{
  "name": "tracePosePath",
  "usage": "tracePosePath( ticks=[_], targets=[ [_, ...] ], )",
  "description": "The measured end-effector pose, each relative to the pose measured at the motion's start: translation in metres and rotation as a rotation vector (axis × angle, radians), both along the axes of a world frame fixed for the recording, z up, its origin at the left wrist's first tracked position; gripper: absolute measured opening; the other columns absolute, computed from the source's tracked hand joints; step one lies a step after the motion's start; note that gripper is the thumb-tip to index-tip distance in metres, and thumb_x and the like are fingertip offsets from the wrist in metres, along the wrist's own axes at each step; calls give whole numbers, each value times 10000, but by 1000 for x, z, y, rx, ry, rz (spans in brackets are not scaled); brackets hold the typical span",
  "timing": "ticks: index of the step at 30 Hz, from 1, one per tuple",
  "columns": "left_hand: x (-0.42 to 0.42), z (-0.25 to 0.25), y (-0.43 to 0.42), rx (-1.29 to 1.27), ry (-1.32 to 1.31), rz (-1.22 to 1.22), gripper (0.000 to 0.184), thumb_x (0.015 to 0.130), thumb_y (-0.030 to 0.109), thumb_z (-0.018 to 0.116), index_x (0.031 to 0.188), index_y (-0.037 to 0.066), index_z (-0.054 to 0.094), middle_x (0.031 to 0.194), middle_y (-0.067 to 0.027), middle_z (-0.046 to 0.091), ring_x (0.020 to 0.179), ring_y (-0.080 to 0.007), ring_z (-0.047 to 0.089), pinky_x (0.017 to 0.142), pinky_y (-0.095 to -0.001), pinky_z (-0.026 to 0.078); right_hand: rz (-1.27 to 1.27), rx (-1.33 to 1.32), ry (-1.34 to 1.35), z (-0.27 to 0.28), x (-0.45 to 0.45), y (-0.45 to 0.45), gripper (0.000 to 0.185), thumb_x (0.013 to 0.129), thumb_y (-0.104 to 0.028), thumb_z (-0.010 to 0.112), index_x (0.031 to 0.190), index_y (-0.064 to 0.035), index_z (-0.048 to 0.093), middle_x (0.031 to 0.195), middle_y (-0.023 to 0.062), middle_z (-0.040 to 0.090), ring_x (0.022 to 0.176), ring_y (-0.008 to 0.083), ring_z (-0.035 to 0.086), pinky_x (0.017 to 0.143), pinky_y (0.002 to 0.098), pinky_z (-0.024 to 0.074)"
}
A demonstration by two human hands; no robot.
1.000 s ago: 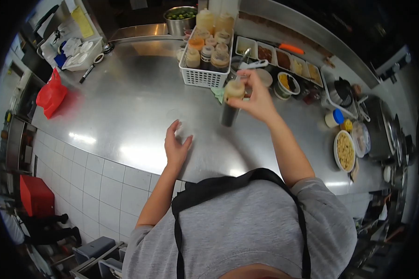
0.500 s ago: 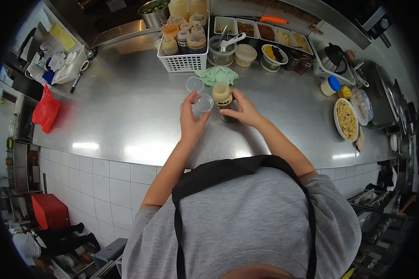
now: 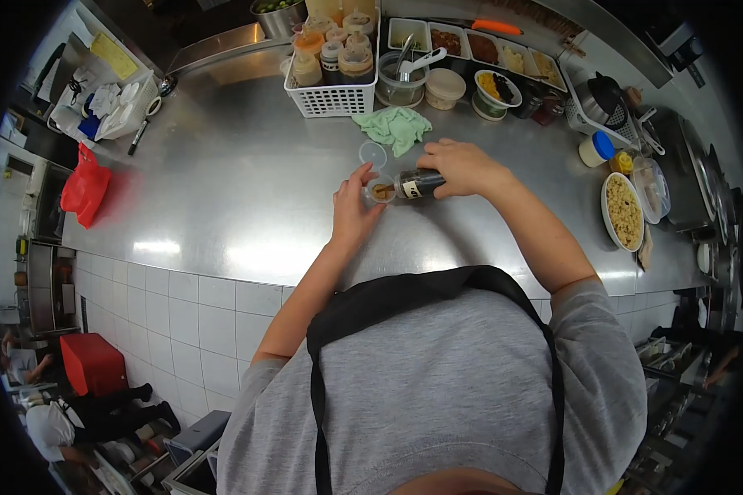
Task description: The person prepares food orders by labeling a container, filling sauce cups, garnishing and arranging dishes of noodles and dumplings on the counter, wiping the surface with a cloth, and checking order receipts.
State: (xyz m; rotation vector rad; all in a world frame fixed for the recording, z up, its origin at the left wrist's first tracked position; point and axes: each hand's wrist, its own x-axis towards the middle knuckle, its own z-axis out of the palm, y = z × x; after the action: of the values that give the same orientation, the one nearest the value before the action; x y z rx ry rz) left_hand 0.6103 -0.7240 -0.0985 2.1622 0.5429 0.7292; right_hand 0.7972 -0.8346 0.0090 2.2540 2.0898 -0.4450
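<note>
Our right grip (image 3: 439, 169) holds the tipped bottle (image 3: 419, 183) — our left grip (image 3: 358, 202) holds the little cup (image 3: 380, 190).

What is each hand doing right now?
Left hand: holding the small clear cup.
Right hand: holding the tilted dark bottle.

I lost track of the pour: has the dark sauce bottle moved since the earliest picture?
Yes. The bottle has moved rightward and farther from the white basket, and now tips toward the cup.
</note>
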Motion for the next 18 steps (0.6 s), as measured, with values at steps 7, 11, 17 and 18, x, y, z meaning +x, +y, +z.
tracePosePath(
  ticks=[7,11,17,18],
  targets=[
    [4,-2,-5,-66,-9,18,762,588,19,746,1246,85,367,1077,-98,593,976,-243,554,864,-357,418,72,-29,-119,7,2,8,373,619,-168,674,981,-115,601,984,49,550,962,251,515,777,358,474],
    [4,1,-3,-141,-22,2,771,599,34,747,1256,88,348,1089,-97,593,1001,-242,557,883,-361,412,80,-40,-120,7,6,9,402,609,-177,705,980,-107,566,955,51,522,955,256,496,792,369,461],
    [6,2,-1,-148,-32,-3,763,619,49,745,1261,91,335,1085,-100,594,1009,-247,558,904,-362,404,78,20,-104,18,4,6,434,574,-150,736,971,-109,567,963,46,520,955,254,496,779,365,467],
    [6,3,-1,-148,-31,-4,763,619,49,745,1261,91,335,1085,-100,594,1009,-247,558,904,-362,404,91,24,-125,18,4,7,432,574,-151,735,976,-110,582,974,47,533,962,251,505,777,363,472]
  ],
)
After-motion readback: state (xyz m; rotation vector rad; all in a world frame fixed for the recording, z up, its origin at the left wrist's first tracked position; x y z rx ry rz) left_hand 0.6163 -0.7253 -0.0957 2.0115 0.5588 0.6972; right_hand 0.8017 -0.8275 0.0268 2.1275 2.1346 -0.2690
